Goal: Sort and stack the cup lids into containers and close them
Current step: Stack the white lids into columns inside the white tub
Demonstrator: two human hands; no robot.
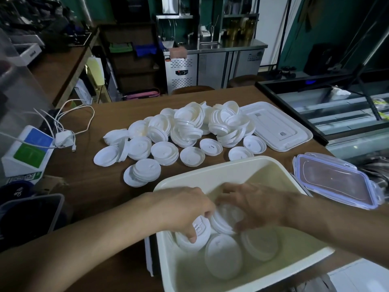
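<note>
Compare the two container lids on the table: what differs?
The white lid is opaque; the clear lid is see-through with purple rim and clips. The white lid looks larger and lies farther back beside the loose cup lids; the clear lid lies nearer. Both are rectangular, flat on the table.

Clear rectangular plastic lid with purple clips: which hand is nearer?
Right. The right hand, gripping white cup lids inside the cream plastic tub, is just left of the clear purple-clipped lid; the left hand holds lids farther left, at the tub's left wall.
</note>
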